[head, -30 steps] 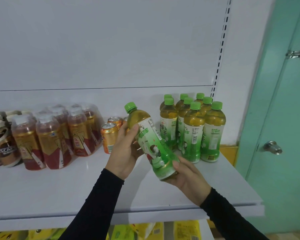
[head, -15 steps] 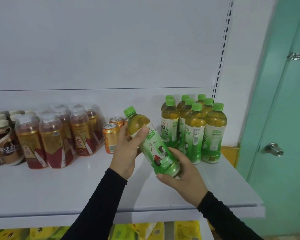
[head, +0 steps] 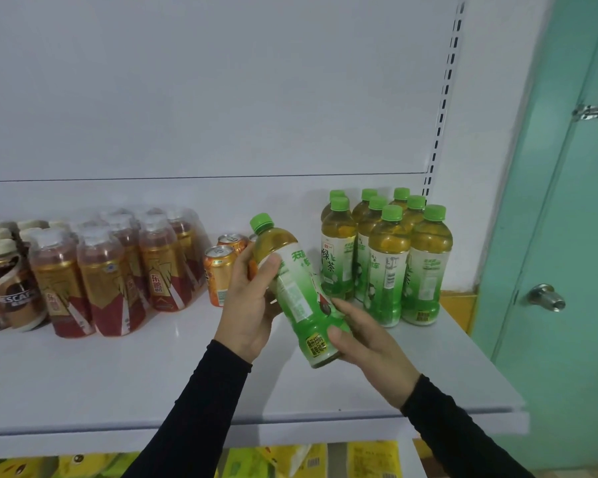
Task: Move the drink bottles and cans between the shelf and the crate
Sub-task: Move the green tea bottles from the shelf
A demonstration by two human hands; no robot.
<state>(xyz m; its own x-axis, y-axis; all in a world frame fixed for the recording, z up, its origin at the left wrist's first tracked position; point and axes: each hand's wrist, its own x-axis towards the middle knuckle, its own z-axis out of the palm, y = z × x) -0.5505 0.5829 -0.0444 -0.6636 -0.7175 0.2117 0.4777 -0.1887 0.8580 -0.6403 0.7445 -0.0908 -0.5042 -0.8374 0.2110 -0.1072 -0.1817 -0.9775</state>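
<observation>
Both hands were on one green tea bottle, held in the middle of the frame above the white shelf and tilted so the green cap pointed up and to the left. The left hand wrapped around the upper part near the shoulder, thumb across the front of the label and fingers curled behind. The right hand gripped the bottom end, thumb pressed on the lower label and fingers tucked round the far side, so both grips were closed tight on it, nothing loose. Black sleeves came in from the bottom edge.

Just right of the held bottle stood a cluster of matching green-capped bottles, upright on the shelf. Behind the left hand sat a couple of orange cans. Further left was a shrink-wrapped pack of red and gold bottles, and at the far left edge some brown coffee bottles. A teal door filled the right side of the frame.
</observation>
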